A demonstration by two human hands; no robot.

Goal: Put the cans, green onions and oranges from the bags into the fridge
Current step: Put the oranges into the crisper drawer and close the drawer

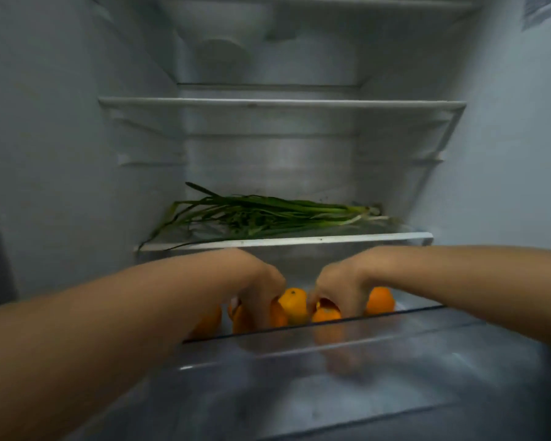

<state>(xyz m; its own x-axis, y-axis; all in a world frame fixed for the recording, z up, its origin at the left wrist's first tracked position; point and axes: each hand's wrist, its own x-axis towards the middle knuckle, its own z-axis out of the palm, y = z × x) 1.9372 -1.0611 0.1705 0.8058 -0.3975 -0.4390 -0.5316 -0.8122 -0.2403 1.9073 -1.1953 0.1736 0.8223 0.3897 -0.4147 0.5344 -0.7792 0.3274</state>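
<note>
The white fridge interior [61, 138] stands open, its left wall running back to a stack of glass shelves. On the lower glass shelf with the white front trim [287, 241] lies a bunch of long green onions [258, 214], leaf tips hanging past the shelf's left front edge, pale root ends toward the right wall; the shelf above it has bare room across its width.

Below that shelf, the left hand [255, 281] reaches in over the rim of the clear plastic crisper drawer [331, 354], fingers curled down among the round orange oranges [295, 303]; whether it grips one cannot be told through the blur. An orange sits between the two hands, touching the fruit beside it. The right hand [341, 288] also dips in, fingers bent down onto an orange, grip likewise unclear. One more orange lies just right of that hand, with open drawer floor beyond it toward the right wall.
</note>
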